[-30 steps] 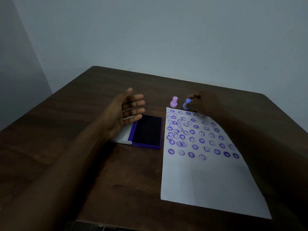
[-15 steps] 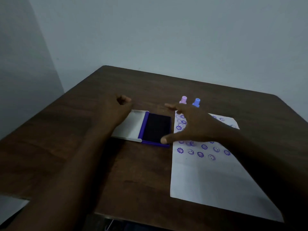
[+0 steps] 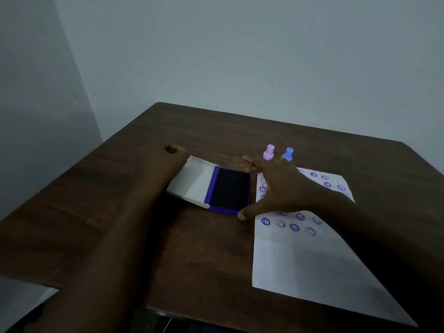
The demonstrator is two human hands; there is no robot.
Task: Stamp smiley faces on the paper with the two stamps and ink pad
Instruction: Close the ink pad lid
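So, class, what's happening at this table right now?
A person is partway through stamping smiley faces. The paper has purple faces across its far half. Both stamps, pink stamp and blue stamp, stand upright beyond it, in neither hand. The right hand spreads open at the right edge of the open ink pad, while the left hand is at its white lid.

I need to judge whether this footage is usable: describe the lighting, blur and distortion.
Head view: dim, bluish light; both forearms and the right hand nearly merge with the dark table. No glare. Prints on the paper are soft but readable. Slight wide-angle tilt at the table edges.
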